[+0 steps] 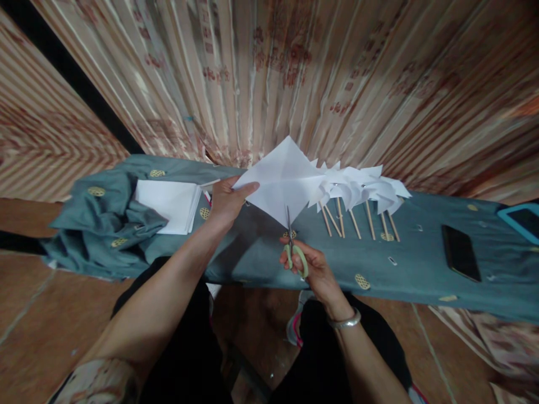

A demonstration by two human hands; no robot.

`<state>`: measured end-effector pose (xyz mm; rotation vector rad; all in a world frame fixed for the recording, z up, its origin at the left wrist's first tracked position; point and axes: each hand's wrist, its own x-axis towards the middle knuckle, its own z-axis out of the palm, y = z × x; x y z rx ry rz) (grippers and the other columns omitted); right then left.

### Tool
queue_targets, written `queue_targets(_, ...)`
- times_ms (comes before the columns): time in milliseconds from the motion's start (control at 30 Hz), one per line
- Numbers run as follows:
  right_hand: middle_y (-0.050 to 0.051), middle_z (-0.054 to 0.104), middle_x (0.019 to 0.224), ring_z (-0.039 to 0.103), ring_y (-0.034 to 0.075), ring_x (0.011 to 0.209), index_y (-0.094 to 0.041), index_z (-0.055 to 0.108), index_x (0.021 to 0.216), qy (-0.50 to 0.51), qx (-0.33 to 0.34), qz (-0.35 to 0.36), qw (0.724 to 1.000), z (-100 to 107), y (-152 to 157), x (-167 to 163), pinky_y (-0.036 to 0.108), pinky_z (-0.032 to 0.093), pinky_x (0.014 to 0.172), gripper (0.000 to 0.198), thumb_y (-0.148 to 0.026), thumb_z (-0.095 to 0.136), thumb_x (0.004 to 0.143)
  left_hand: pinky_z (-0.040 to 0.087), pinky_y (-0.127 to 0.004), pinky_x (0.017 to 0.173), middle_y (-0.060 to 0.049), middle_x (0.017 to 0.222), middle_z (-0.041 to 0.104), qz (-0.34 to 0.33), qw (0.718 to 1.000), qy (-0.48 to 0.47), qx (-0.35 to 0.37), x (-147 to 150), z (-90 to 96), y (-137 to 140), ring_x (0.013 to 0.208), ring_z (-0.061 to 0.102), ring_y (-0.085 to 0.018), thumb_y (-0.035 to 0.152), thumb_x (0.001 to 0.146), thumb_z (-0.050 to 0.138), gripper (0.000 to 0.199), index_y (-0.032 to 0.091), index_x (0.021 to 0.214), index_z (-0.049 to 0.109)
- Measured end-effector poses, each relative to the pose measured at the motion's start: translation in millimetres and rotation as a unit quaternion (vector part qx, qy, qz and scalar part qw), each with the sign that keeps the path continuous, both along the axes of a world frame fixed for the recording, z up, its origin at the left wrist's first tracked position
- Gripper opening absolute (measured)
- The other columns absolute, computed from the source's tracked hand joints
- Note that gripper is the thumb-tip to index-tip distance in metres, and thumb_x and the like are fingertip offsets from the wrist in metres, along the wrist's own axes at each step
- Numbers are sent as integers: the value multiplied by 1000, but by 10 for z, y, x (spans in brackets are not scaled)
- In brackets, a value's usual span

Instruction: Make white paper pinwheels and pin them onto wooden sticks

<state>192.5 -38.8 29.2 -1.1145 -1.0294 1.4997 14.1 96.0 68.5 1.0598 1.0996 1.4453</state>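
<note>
A square sheet of white paper (283,177) with crease lines is held up cornerwise in front of me. My left hand (229,199) pinches its left corner, thumb on top. My right hand (309,266) has its fingers in the handles of green-handled scissors (296,259). The scissor blades point up and overlap the sheet's lower corner, in line with a crease. Just right of the sheet lie several white paper pinwheels (364,188) on wooden sticks (354,223), bunched side by side.
A stack of white paper (170,205) lies left on the green cloth (261,255), partly under a bunched fold. To the right are a dark phone (461,252) and a blue-framed device (522,221). Pleated curtains (290,73) hang behind the cloth-covered surface.
</note>
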Motion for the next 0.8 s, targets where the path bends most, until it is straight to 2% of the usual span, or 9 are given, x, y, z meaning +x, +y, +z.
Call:
queue_targets(233, 2, 68, 76, 53, 12, 60, -22, 69, 110, -1, -4, 2, 1000, 4, -7, 2, 28, 43, 57, 48, -51, 75, 72, 51, -31, 66, -2, 68, 71, -4, 1000, -6, -2, -5, -14, 6, 68, 65, -20, 28, 57, 80, 23, 15, 75, 75)
queue_targets(800, -1, 65, 70, 53, 8, 58, -22, 70, 107, 12, -17, -8, 1000, -16, 4, -11, 23, 44, 56, 48, -49, 78, 68, 49, -27, 59, 1, 62, 69, -7, 1000, 15, 16, -19, -27, 7, 58, 61, -15, 30, 59, 79, 22, 15, 74, 75)
